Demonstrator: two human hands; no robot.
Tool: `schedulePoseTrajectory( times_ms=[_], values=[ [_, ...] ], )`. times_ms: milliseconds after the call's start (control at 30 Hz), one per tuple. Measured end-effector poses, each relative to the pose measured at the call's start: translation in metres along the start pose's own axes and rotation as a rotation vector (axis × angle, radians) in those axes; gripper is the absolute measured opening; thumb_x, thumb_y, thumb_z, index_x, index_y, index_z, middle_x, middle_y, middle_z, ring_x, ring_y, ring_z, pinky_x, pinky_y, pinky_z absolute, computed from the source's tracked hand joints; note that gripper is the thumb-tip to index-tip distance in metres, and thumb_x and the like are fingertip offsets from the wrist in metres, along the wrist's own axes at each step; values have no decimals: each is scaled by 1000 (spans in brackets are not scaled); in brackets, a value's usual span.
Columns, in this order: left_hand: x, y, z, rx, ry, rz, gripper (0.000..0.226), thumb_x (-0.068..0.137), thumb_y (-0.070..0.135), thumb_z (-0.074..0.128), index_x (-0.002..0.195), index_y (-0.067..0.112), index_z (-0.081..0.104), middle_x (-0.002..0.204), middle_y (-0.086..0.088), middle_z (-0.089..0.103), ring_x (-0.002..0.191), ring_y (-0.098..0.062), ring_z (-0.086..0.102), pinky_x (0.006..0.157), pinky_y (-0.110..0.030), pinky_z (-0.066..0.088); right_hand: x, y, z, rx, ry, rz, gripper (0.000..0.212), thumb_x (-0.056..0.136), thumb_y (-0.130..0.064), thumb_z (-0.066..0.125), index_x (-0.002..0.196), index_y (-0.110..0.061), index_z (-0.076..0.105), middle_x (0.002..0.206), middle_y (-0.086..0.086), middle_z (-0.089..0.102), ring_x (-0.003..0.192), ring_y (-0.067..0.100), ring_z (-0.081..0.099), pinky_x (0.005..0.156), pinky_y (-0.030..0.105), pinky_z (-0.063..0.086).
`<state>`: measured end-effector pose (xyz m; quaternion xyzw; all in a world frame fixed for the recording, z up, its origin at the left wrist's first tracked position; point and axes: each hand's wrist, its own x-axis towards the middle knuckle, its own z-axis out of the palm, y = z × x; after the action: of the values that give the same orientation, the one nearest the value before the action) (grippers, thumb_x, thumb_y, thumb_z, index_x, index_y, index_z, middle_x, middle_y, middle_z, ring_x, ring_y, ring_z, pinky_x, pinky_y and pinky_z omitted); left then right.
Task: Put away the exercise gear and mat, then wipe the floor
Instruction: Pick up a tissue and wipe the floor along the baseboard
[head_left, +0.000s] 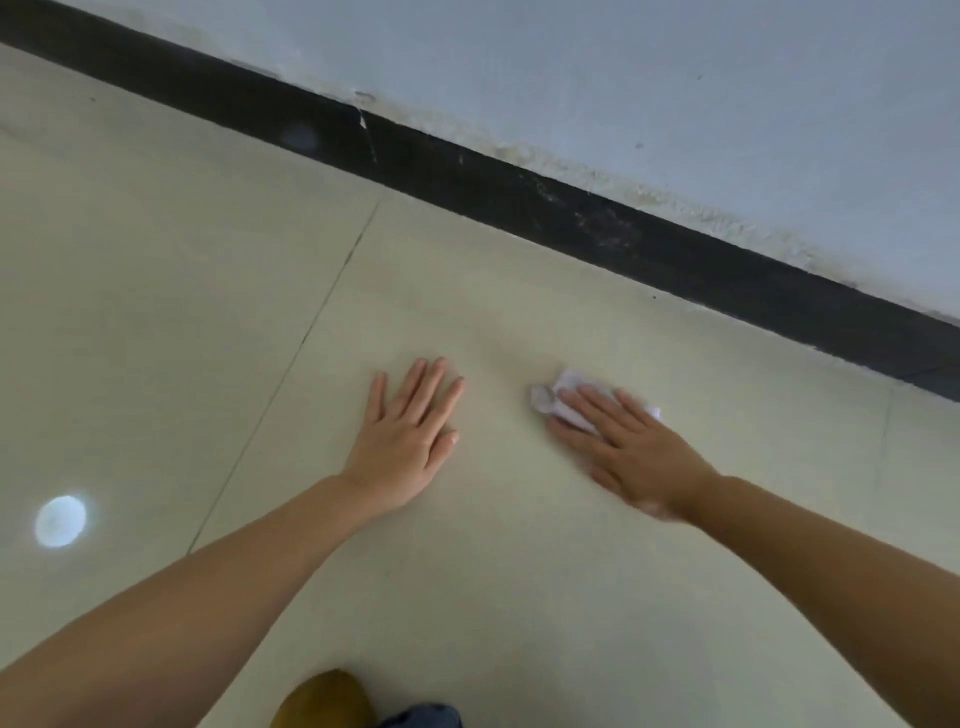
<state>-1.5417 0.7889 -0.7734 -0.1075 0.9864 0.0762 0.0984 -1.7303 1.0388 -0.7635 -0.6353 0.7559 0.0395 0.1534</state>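
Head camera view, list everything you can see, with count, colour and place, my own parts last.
crumpled white paper tissue: one, white, on the floor under the right fingers
beige tiled floor: one, beige, fills most of the view
black baseboard strip: one, black, between floor and wall
pale grey wall: one, top right
round light reflection: one, white, floor at lower left
left hand: flat on floor
right hand: presses tissue flat
yellow-brown shoe: one, bottom edge
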Motion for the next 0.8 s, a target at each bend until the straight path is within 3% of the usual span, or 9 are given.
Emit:
schedulePoseTrajectory(
  times_ms=[100,200,300,400,500,567,633,700,800],
  values=[
    [-1,0,5,15,15,11,57,93,41,33,144,17,29,152,-11,33,141,-26,25,108,-58,21,16,28,-14,106,27,424,71,91,-60,-9,151,-21,-4,155,8,-6,144,23,-9,119,49,8],
    [-3,0,4,-42,83,16,56,94,38,34,144,16,30,152,-10,34,141,-25,30,108,-56,24,58,0,-26,139,19,555,69,94,-53,6,151,-15,-3,156,10,-12,141,21,-17,118,45,-2],
    [-7,-11,-6,-196,213,-37,50,99,34,28,145,13,27,150,-12,35,141,-22,28,112,-50,22,79,-60,-18,74,93,289,63,96,-44,22,151,-13,20,158,12,15,145,31,11,116,56,16],
    [-11,-49,-21,-179,279,-153,50,99,34,24,146,16,23,152,-10,32,141,-23,27,114,-51,18,68,-130,-5,67,70,-169,55,95,-43,35,144,-19,35,155,8,26,143,29,23,112,50,20],
    [-7,-105,-36,-103,197,-270,60,93,39,19,149,18,21,156,-9,23,144,-25,20,114,-53,9,68,-143,-1,-22,-37,-532,50,91,-41,42,139,-25,44,155,3,28,143,25,26,115,45,16],
    [0,-139,-43,-71,103,-336,67,89,44,11,150,19,20,158,-9,17,146,-25,14,115,-52,5,89,-116,-4,-63,-56,-563,55,88,-37,39,141,-23,42,152,1,34,139,24,34,112,43,18],
    [4,-162,-44,-45,24,-353,73,85,49,3,151,21,19,159,-7,15,147,-23,11,116,-51,2,118,-81,-16,-42,-36,-401,55,94,-36,30,146,-21,32,153,-1,31,139,26,33,108,45,20],
    [5,-170,-42,-26,-33,-337,75,85,51,-1,151,22,19,159,-6,12,147,-21,8,116,-49,1,150,-49,-35,28,71,-131,55,100,-42,11,152,-23,14,158,-1,17,144,26,19,112,49,19],
    [7,-170,-41,-37,-28,-332,73,86,49,-1,150,22,22,159,-5,15,147,-22,11,118,-44,2,196,-40,-60,239,60,392,55,101,-41,11,151,-26,-7,160,2,-9,147,22,-9,120,46,0]
  ],
)
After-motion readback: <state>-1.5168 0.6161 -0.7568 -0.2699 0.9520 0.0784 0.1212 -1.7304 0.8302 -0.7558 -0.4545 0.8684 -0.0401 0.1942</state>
